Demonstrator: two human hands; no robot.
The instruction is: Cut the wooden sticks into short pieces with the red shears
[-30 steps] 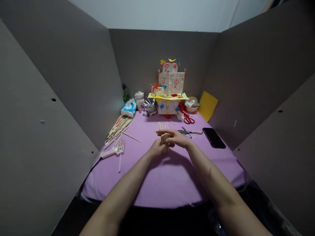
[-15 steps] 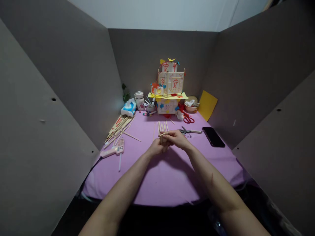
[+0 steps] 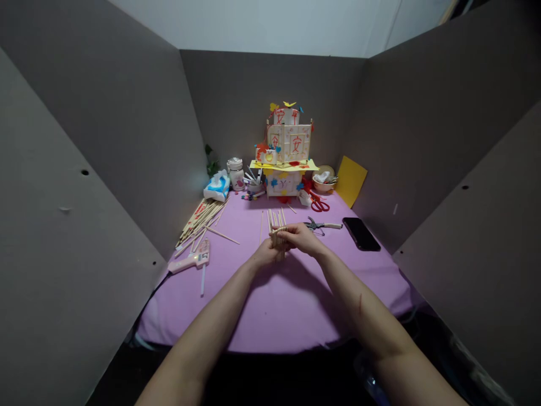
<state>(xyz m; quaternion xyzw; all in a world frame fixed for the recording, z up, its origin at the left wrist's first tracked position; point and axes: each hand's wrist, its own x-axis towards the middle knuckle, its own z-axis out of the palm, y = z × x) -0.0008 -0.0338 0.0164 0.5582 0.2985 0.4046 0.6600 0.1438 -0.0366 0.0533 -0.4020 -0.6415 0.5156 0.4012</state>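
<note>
Both hands meet over the middle of the purple-covered table. My left hand [image 3: 264, 253] is closed around a small piece made of light wooden sticks [image 3: 277, 240]. From the other side, my right hand [image 3: 301, 237] pinches the upper edge of the same piece. My fingers hide much of it, so its full shape cannot be made out. Just beyond the hands, several loose wooden sticks [image 3: 270, 217] lie side by side, pointing away from me. A pair of pliers [image 3: 313, 225] lies right of my right hand.
On the left are a pink glue gun [image 3: 193, 261] and a pile of sticks [image 3: 202, 221]. A phone [image 3: 360, 234] lies right. At the back stand a decorated paper-and-stick model [image 3: 291, 144], a tissue pack [image 3: 217, 186], a jar [image 3: 236, 175], a bowl [image 3: 324, 185] and red scissors [image 3: 320, 206]. Grey panels [image 3: 270, 79] enclose the table.
The whole view has shifted slightly, with everything sitting a little further left. Both hands keep their hold on the stick piece and have hardly moved.
</note>
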